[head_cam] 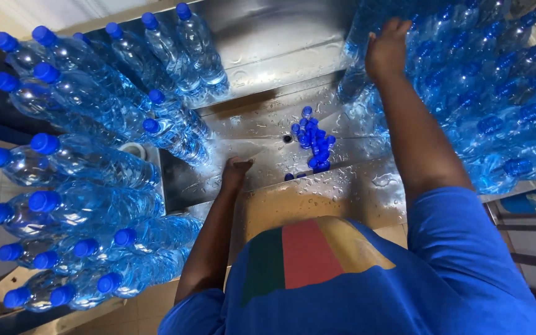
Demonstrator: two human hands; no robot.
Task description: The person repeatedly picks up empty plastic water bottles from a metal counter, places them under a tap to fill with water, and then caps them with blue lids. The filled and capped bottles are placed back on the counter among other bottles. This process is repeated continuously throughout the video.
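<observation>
From the head camera I look straight down over a wet steel counter [268,62] beaded with water. My left hand [236,170] rests low at the counter's front ledge, fingers curled together and pressed against the metal; I cannot tell whether anything sits under them. Just to its right, apart from the hand, a heap of loose blue caps [313,141] lies in the shallow trough beside a small drain hole.

My right hand [387,46] reaches up and away, its palm laid flat with fingers close together against the stack of uncapped bottles [491,105] that fills the whole right side. I cannot make out a single bottle pinched in it; the hand touches the stack's near edge.

On the left, a bank of capped bottles [82,180] crowds in, blue tops pointing toward me, running from the far corner down past my left forearm. A white cup rim [133,149] peeks between them. My blue shirt [367,291] hides the counter's nearest edge.
</observation>
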